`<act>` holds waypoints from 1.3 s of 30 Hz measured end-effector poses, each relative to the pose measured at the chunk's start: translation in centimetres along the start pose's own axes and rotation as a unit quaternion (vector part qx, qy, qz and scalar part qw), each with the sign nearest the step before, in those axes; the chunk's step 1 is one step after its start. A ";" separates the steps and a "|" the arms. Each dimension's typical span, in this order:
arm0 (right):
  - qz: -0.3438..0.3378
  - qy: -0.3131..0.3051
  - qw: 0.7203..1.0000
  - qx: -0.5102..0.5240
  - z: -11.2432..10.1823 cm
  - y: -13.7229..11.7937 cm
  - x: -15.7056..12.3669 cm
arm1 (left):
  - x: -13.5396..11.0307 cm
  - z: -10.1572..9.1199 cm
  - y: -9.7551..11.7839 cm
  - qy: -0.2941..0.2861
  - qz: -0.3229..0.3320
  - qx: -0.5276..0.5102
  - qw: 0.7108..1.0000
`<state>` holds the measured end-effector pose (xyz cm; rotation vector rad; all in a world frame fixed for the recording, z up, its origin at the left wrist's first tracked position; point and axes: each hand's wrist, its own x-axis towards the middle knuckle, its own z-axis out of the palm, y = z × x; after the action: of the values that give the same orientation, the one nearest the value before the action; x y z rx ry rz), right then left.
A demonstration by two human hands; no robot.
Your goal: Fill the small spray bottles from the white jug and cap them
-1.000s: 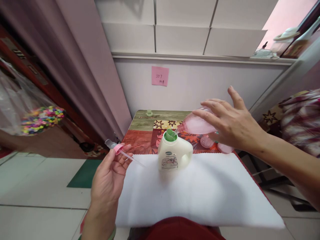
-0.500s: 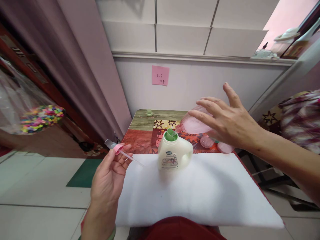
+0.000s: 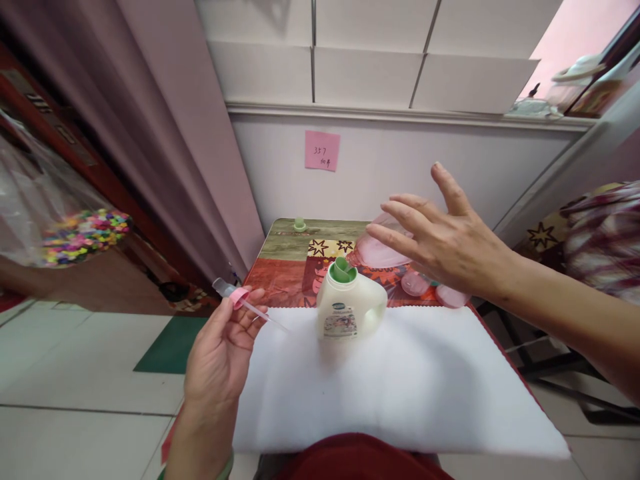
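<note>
My left hand point(image 3: 225, 353) is closed on a pump head with a clear nozzle, a pink collar point(image 3: 239, 297) and a thin dip tube pointing right over the white cloth. Palm up, it pinches the collar between thumb and fingers. My right hand point(image 3: 435, 247) is raised with fingers spread and nothing in it. Behind its fingers a translucent pink bottle point(image 3: 375, 248) lies on its side, partly hidden. Between the hands stands a cream detergent jug point(image 3: 345, 310), upright, its green pouring spout point(image 3: 343, 270) uncapped and its handle to the right.
A white cloth point(image 3: 380, 400) covers the table's near part. Two small pink round pieces point(image 3: 414, 283) lie right of the jug, and a small green cap point(image 3: 299, 225) sits at the back left. A bag of colourful pieces point(image 3: 87, 237) hangs at left. A pink note point(image 3: 322, 151) is on the wall.
My right hand has shifted slightly left, fingers still spread. My left hand keeps hold of the pump head, and the jug stands where it was.
</note>
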<state>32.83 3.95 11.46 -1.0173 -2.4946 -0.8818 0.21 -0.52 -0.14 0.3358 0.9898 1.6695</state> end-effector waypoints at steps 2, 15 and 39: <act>0.006 -0.004 1.000 0.008 0.1 0.0 0.2 | 0.0 -0.1 -0.1 -0.003 0.002 0.001 1.000; 0.026 -0.040 0.995 0.088 -0.7 -0.6 0.8 | 0.2 -0.3 -0.3 -0.019 0.007 0.010 1.000; 0.040 -0.019 0.995 0.088 -0.8 -0.7 0.7 | -0.1 0.2 -0.7 -0.045 0.008 0.027 0.999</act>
<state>31.84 3.39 12.12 -1.0762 -2.4913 -0.6119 0.86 -0.51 -0.56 0.4527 0.9686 1.6294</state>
